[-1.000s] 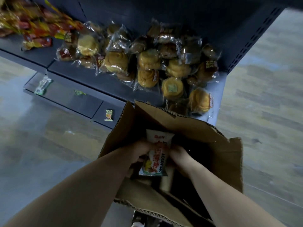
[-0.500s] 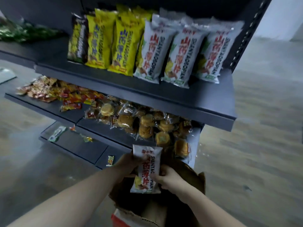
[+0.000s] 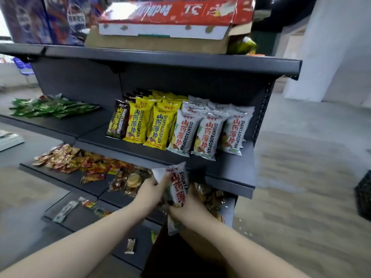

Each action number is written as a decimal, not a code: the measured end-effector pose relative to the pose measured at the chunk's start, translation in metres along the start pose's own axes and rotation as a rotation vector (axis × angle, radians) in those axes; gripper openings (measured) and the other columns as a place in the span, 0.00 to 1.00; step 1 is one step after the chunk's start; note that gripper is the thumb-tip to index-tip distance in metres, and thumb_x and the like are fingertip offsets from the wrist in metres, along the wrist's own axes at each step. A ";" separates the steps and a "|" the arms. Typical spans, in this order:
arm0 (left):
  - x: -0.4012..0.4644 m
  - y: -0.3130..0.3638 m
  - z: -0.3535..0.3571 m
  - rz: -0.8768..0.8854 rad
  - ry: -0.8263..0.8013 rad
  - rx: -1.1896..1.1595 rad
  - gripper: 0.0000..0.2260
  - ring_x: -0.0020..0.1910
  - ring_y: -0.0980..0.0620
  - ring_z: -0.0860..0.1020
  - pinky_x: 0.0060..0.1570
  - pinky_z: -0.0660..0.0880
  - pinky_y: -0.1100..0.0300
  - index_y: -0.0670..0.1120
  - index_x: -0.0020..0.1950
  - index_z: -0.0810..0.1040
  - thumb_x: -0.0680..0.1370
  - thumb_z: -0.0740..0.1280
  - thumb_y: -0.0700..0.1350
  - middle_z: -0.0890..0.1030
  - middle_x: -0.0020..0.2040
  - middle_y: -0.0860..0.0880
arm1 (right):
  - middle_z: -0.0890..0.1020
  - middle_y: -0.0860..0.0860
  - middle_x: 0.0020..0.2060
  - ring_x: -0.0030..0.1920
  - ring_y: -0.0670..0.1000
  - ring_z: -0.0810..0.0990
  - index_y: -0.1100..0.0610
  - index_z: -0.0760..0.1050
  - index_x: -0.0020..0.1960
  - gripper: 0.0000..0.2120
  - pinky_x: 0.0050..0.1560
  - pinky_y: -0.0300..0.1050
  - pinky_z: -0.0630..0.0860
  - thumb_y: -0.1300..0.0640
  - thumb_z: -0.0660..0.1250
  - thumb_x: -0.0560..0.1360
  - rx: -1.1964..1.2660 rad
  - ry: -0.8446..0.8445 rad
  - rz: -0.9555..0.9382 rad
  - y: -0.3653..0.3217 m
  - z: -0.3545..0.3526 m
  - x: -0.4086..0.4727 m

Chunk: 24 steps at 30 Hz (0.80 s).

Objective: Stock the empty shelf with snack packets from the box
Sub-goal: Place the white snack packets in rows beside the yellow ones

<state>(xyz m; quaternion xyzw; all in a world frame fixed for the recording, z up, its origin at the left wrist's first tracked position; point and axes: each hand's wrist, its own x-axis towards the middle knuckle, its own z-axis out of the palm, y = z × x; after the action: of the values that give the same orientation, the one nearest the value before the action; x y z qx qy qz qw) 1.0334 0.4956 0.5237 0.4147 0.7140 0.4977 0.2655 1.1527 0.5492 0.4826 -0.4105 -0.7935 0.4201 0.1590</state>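
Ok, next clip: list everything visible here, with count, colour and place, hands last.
held packet: one, white with red lettering, below the middle shelf's front edge
white packets: several, middle shelf, right
yellow packets: several, left of the white ones
brown packet: one in front, left of the yellow
green packets: pile, middle shelf, far left
red wrappers: pile, lower shelf, left
clear-wrapped cakes: pile, lower shelf, centre
red carton: one, top shelf
cardboard box: one, brown, bottom
left hand: grips the packet's left side
right hand: holds its lower end
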 end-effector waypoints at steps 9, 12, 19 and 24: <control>0.014 0.089 0.006 0.112 0.229 0.075 0.19 0.29 0.52 0.64 0.30 0.57 0.55 0.41 0.37 0.69 0.83 0.48 0.44 0.66 0.29 0.48 | 0.80 0.50 0.58 0.58 0.53 0.78 0.50 0.70 0.62 0.22 0.57 0.47 0.76 0.48 0.69 0.70 0.038 0.319 -0.181 -0.061 -0.070 -0.010; 0.022 0.110 0.012 0.096 0.216 -0.102 0.24 0.32 0.43 0.71 0.37 0.63 0.57 0.35 0.35 0.72 0.83 0.50 0.48 0.72 0.32 0.39 | 0.81 0.53 0.55 0.55 0.58 0.79 0.53 0.67 0.60 0.26 0.53 0.52 0.78 0.43 0.66 0.67 -0.062 0.419 -0.151 -0.070 -0.079 -0.011; 0.044 0.139 0.016 0.166 -0.065 -0.294 0.11 0.47 0.46 0.82 0.50 0.79 0.50 0.41 0.49 0.79 0.74 0.70 0.48 0.83 0.46 0.43 | 0.75 0.51 0.65 0.65 0.51 0.74 0.55 0.61 0.70 0.32 0.59 0.36 0.69 0.47 0.71 0.73 0.072 0.287 -0.068 -0.072 -0.108 -0.009; 0.064 0.148 0.023 0.032 -0.199 -0.489 0.11 0.50 0.43 0.81 0.54 0.78 0.48 0.42 0.56 0.76 0.77 0.67 0.46 0.83 0.51 0.42 | 0.82 0.49 0.57 0.59 0.47 0.80 0.55 0.74 0.64 0.21 0.61 0.41 0.75 0.54 0.73 0.72 0.512 -0.031 0.043 -0.055 -0.130 -0.004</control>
<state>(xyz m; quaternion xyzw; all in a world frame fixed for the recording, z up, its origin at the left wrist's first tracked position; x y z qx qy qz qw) 1.0675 0.5852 0.6554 0.3962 0.5364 0.6164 0.4188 1.2043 0.5982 0.6040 -0.3674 -0.6548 0.6167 0.2367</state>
